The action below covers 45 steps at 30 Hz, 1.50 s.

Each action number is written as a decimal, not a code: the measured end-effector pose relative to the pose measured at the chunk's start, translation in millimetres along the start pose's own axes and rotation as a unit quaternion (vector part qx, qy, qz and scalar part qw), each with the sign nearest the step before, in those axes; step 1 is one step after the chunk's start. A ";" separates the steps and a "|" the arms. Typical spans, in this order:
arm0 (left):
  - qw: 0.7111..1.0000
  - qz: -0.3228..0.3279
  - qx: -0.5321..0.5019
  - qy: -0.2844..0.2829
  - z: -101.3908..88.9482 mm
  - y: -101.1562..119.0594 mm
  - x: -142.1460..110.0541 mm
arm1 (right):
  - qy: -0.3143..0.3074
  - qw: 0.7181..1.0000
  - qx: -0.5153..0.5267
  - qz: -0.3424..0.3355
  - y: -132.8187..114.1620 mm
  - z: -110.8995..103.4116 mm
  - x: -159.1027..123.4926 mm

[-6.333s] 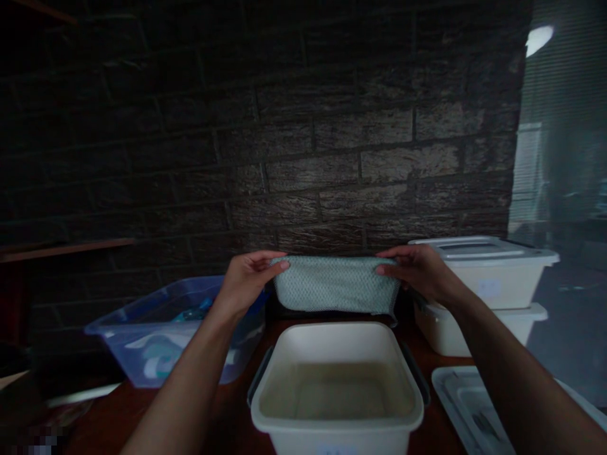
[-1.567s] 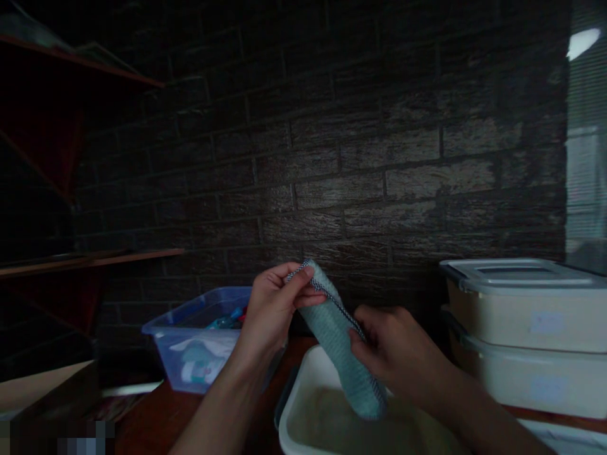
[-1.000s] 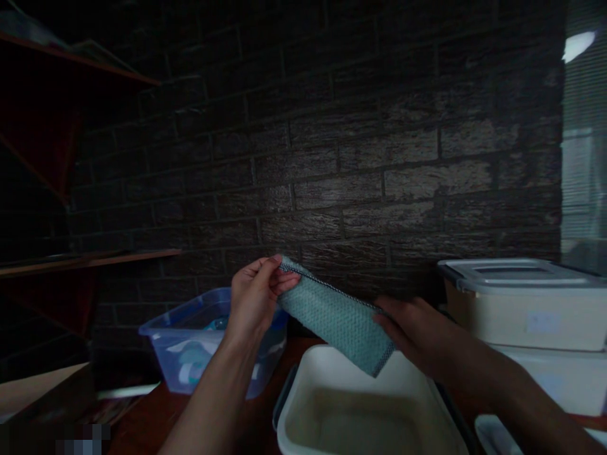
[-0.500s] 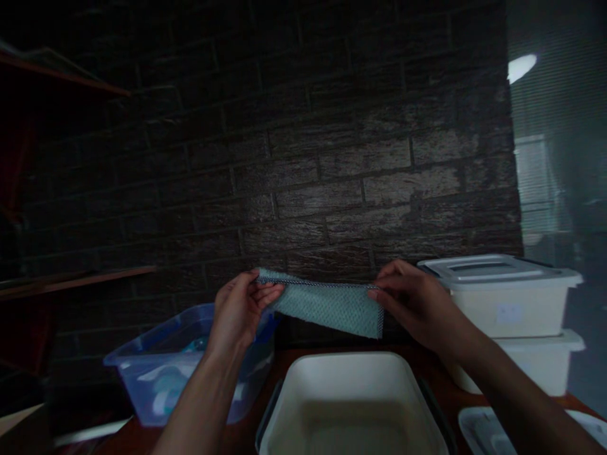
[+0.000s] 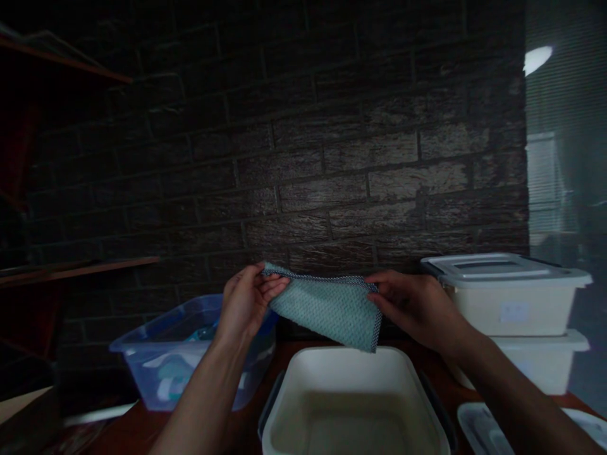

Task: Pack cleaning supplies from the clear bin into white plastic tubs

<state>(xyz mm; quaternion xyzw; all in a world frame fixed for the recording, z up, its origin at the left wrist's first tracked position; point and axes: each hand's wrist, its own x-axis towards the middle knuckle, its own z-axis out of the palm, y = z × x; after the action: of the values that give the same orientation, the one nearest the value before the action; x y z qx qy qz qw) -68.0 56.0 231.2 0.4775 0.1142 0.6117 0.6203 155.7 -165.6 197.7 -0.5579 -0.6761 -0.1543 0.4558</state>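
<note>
A pale green textured cleaning cloth (image 5: 329,309) with a dark-and-white stitched border hangs between my two hands. My left hand (image 5: 249,297) pinches its upper left corner, fingers curled along the top edge. At the upper right corner, my right hand (image 5: 403,300) grips the border between thumb and fingers. The cloth looks folded, and its lower right corner droops lowest. Directly below it is an open white plastic bin (image 5: 353,370) with dark side handles.
Left of the bin, a translucent blue tub (image 5: 156,341) holds bluish and white items. Two lidded white boxes (image 5: 509,306) are stacked at the right. A white lid (image 5: 481,426) lies in front of them. Behind stands a dark brick wall (image 5: 303,158); shelves (image 5: 80,268) jut out at left.
The cloth's lower right corner hangs further down, showing more of its face, and overlaps the bin's back rim. My right hand has shifted slightly on the border. The view has tilted a little.
</note>
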 end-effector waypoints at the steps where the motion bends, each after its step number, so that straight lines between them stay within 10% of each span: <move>1: 1.000 0.002 -0.001 0.000 -0.5 0.0 0.2 | -0.005 1.000 -0.001 0.003 0.6 0.6 0.3; 13: 0.999 0.039 0.009 -0.033 1.6 -3.7 -4.9 | -0.041 0.995 -0.033 -0.080 -10.7 2.9 5.3; 37: 0.999 0.010 -0.037 0.002 6.3 -3.5 -4.3 | 0.067 0.962 0.251 0.079 22.4 7.7 7.1; 45: 0.997 -0.002 -0.071 -0.021 5.3 -5.4 -4.3 | 0.086 0.995 0.043 -0.003 22.8 -3.7 7.7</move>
<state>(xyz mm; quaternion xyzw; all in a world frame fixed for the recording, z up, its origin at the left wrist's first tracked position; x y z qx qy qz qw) -61.6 51.0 228.1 0.4452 0.0585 0.6067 0.6560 178.1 -156.0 199.0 -0.5207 -0.6423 -0.1736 0.5350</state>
